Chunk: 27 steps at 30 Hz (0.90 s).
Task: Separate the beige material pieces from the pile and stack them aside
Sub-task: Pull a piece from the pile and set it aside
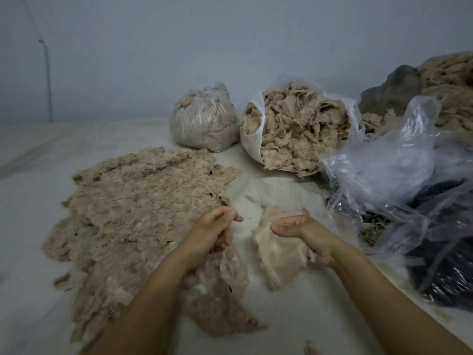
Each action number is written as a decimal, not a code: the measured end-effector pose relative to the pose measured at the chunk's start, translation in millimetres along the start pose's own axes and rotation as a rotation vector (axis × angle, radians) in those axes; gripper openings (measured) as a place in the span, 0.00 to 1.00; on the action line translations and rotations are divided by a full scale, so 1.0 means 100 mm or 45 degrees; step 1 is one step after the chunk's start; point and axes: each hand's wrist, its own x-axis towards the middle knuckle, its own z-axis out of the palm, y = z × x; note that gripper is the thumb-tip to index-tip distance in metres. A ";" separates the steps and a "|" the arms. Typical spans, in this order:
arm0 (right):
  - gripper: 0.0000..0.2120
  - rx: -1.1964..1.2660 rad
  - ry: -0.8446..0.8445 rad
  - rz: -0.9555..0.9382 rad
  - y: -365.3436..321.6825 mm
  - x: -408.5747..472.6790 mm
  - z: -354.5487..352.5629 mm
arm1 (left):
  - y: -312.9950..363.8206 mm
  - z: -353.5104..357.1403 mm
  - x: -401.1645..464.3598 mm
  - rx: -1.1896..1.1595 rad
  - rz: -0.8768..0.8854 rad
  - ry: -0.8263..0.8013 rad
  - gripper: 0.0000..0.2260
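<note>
While the right hand (302, 234) grips a bunched clump of beige pieces (279, 254), fingers curled over its top edge, the left hand (217, 231) sits just to the left of it with fingers curled loosely inward; whether it pinches a thin piece or holds nothing I cannot tell, since the palm faces away and blurred material lies beneath it. The clump hangs from the right hand and droops toward the person, its longer axis running roughly from the hands back toward the body, its lower end resting on the pale surface (294, 316).

What the next move turns on, I judge, is that the spread layer of beige pieces (133, 213) lies to the left of both hands and reaches away from them, with its near edge running under the left forearm. So the left hand is the nearer one to lay a piece there, while the right hand keeps the supply.

Beyond the hands stand an open bag of beige scraps (297, 134) and a tied bag (204, 119); to the right, crumpled clear plastic (399, 175) covers something dark that cannot be made out. Nothing shows whether the surface is a counter or a floor.
</note>
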 end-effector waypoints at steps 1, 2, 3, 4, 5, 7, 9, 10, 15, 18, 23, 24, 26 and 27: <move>0.05 -0.059 -0.043 0.009 -0.01 0.00 0.04 | 0.03 0.06 0.01 -0.026 -0.048 -0.096 0.07; 0.03 -0.106 -0.066 0.006 -0.01 0.00 0.09 | 0.06 0.12 0.00 -0.023 -0.092 -0.186 0.08; 0.03 -0.130 -0.073 -0.006 -0.01 0.02 0.12 | 0.08 0.16 0.00 0.038 -0.102 -0.248 0.07; 0.04 -0.141 -0.064 -0.019 -0.04 0.02 0.14 | 0.08 0.19 0.00 0.144 -0.077 -0.255 0.08; 0.05 -0.141 -0.042 -0.028 -0.06 0.01 0.15 | 0.07 0.19 0.01 0.226 -0.052 -0.211 0.11; 0.06 -0.117 0.044 -0.040 -0.10 0.00 0.09 | 0.07 0.11 0.02 0.231 -0.045 -0.023 0.13; 0.06 -0.046 0.127 -0.045 -0.15 -0.02 0.01 | 0.08 0.00 0.03 0.149 -0.017 0.147 0.13; 0.07 0.018 0.174 -0.054 -0.18 -0.02 -0.03 | 0.09 -0.05 0.03 0.184 0.017 0.194 0.13; 0.09 -0.710 0.586 -0.057 -0.15 0.13 -0.22 | 0.12 -0.25 -0.08 0.348 -0.034 -0.054 0.13; 0.13 -1.353 0.763 -0.145 -0.05 0.18 -0.12 | -0.01 -0.37 -0.15 0.600 -0.115 -0.295 0.07; 0.16 -1.175 0.030 -0.105 0.37 0.11 0.48 | -0.19 -0.33 -0.18 0.935 -0.087 -0.345 0.01; 0.17 -1.295 -0.032 -0.116 0.46 0.12 0.56 | -0.19 -0.31 -0.19 0.941 -0.059 -0.323 0.02; 0.10 -1.396 0.046 -0.259 0.54 0.16 0.61 | -0.20 -0.32 -0.21 0.923 -0.076 -0.269 0.05; 0.05 -1.312 0.113 -0.300 0.53 0.16 0.61 | -0.19 -0.34 -0.24 0.917 -0.083 -0.263 0.06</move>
